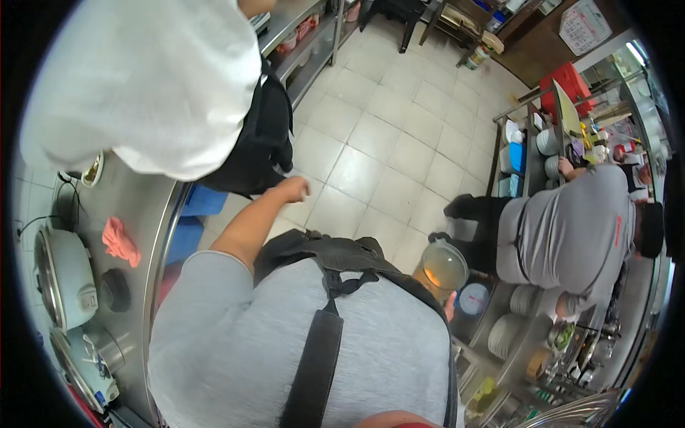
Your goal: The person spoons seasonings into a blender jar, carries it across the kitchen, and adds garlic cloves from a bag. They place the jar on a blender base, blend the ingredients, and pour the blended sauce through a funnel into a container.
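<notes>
Container (444,265) right of centre in the frame: clear, round, smooth-walled, with something orange showing through its side. Wearer's shirt (389,335): pale grey knit, filling the lower centre; black apron (335,253) creased at the waist, flat black strap (312,371) down the chest.

Right hand (450,305): at the container's lower edge, fingers bent against its side; mostly hidden behind shirt and container, full grip not readable. Left arm bent, forearm angled up and right; left hand (291,190) just left of centre, fingers curled inward, inner side hidden, so cannot tell whether they close on anything.

Surroundings: person in white top (150,85), upper left, bulky loose cloth, close beyond the left hand. Person in grey shirt (564,232), right, bending toward the shelves, dark trousers just beside the container. Left edge: metal counter (153,207), crumpled pink cloth (121,242), rounded cooker (71,278). Lower right: stacked plates (505,335). Glossy pale square floor tiles (364,175) between.
</notes>
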`<state>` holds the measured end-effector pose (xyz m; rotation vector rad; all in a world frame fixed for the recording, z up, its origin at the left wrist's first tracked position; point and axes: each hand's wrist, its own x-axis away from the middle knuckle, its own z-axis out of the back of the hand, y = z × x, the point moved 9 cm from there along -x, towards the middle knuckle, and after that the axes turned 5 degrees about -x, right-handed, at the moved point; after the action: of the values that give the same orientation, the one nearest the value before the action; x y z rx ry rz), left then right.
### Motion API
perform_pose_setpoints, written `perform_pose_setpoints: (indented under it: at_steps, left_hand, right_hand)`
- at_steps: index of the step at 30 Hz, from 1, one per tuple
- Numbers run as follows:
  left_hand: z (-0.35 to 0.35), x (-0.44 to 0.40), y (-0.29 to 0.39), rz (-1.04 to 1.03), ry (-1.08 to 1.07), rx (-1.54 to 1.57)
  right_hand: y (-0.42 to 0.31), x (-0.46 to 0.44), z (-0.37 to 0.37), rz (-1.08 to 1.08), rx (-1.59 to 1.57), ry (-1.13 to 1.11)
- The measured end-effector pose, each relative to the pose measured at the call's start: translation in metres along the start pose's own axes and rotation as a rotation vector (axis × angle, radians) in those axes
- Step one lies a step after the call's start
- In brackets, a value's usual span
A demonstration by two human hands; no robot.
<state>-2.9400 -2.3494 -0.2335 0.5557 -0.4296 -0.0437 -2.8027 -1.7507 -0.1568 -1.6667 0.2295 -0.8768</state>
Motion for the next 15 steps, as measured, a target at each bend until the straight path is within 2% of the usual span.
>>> perform_pose_setpoints:
  at_steps: [1, 2, 4, 6, 8, 9, 10, 11, 12, 13, 15]
  left_hand:
    - [0.023, -0.014, 0.035, -0.059, 0.009, 0.033]
    - [0.040, -0.030, 0.058, -0.088, 0.065, 0.085]
    - [0.057, -0.048, 0.071, -0.099, 0.122, 0.137]
    - [0.051, -0.066, 0.055, 0.156, 0.011, 0.309]
    - [0.045, -0.060, 0.028, 0.251, 0.040, 0.320]
    - [0.028, -0.056, -0.002, 0.309, 0.074, 0.241]
    - [0.004, -0.048, -0.039, 0.366, 0.102, 0.159]
    - [-0.021, -0.030, -0.077, 0.498, 0.025, 0.101]
    - [-0.047, -0.004, -0.109, 0.675, -0.190, 0.029]
    - [-0.024, 0.047, -0.093, 0.990, -0.164, 0.015]
    - [-0.064, 0.077, -0.108, 0.981, -0.700, 0.093]
  right_hand:
    - [0.011, -0.022, -0.007, -0.057, -0.167, -0.078]
    - [0.003, -0.028, -0.027, -0.070, -0.170, -0.088]
    - [-0.052, -0.024, -0.061, 0.073, -0.048, 0.030]
    - [-0.050, -0.066, -0.087, 0.016, -0.050, -0.042]
    - [-0.029, -0.129, -0.104, -0.127, -0.097, -0.165]
    - [-0.036, -0.147, -0.122, -0.137, -0.088, -0.187]
    - [-0.059, -0.154, -0.141, -0.040, 0.082, -0.121]
    - [-0.079, -0.163, -0.156, 0.058, 0.250, -0.050]
    - [-0.086, -0.178, -0.178, 0.074, 0.244, -0.118]
    - [-0.099, -0.188, -0.195, 0.067, 0.248, -0.130]
    - [-0.126, -0.206, -0.240, 0.013, 0.293, -0.236]
